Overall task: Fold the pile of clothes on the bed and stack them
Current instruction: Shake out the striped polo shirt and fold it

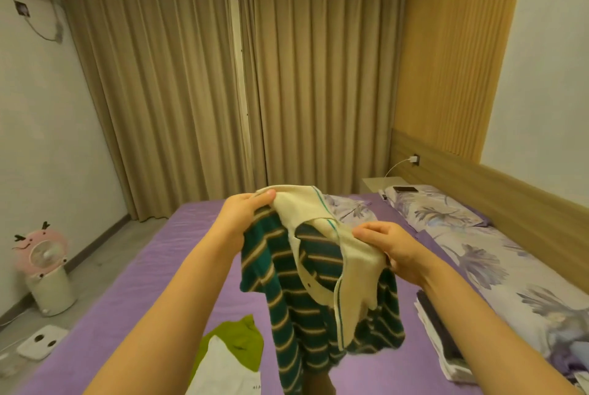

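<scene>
the person is holding a green striped shirt (306,308) up over the purple bed (134,283), and both hands are pinching its cream collar. the left hand (245,219) is gripping one end of the collar with thumb on top and fingers curled under; the right hand (385,245) is pinching the other end, a little lower and nearer the body. the collar is running across between the two hands, so the shirt's long axis is hanging straight down from them, the hem dangling just above the sheet. the fabric is looking like a soft knit, dark green with thin tan stripes, bunched and twisted rather than flat; which side is facing out is hard to tell. a green and white garment (229,359) is lying unfolded on the bed below the left forearm, and a stack of folded clothes (436,343) is sitting to the right, nearer the right hand.
</scene>
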A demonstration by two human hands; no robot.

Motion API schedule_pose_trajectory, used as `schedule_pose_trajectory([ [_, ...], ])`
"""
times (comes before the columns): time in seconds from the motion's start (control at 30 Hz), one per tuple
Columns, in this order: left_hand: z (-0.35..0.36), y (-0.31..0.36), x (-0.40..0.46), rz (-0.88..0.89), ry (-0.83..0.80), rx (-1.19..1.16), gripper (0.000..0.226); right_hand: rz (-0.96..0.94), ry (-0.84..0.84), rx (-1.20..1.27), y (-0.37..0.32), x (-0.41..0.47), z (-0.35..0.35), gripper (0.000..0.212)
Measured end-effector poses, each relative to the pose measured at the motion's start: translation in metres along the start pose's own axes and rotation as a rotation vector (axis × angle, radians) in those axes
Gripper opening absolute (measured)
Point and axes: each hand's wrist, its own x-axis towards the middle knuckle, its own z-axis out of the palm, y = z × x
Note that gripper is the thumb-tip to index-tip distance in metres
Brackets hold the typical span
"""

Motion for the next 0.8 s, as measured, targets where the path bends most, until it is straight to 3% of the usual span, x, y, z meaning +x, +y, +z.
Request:
schedule_pose_trajectory([
  [0.23, -0.042, -0.013, 0.008, -0.137, 0.099, -0.054, 0.037, 0.017, -0.05, 0.052, -0.002, -0.011, -0.023, 0.03],
  [0.37, -0.049, -0.026, 0.01, -0.077, 0.108, 0.157, 0.03, -0.028, -0.02, 0.063, -0.011, -0.006, -0.016, 0.016],
  [0.6, -0.055, -0.024, 0.004, 0.058, 0.116, 0.275, 0.025, -0.17, 0.017, -0.262, -0.025, 0.006, 0.007, 0.014],
  [0.8, -0.092, -0.027, 0.001, 0.075, 0.195, 0.275, 0.028, -0.102, -0.089, -0.443, -0.018, 0.008, 0.0, 0.014],
])
